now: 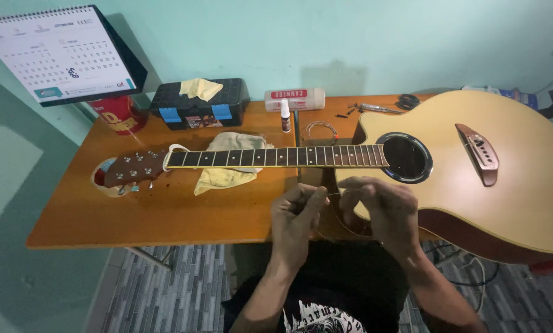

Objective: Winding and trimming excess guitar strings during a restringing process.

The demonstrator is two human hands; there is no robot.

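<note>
I hold a thin guitar string [333,195] pinched between my left hand [296,217] and right hand [380,206], both fingers closed on it, at 6 o'clock of the guitar [511,166] on the tabletop [165,216]. I judge it light, springy and slippery; grip near the ends.

A desk calendar [57,52] stands at the far left corner of the table, leaning back against the wall; its page is white with grey grids, a small teal patch low on the left, and a black backing and spiral top. Just below it sits a red can [119,114] with pale lettering. A white tube-shaped package [295,99] with a red label lies on its side against the wall near the middle. Right in front of it stands a small white bottle [285,116] with a dark red label and a dark base.
</note>
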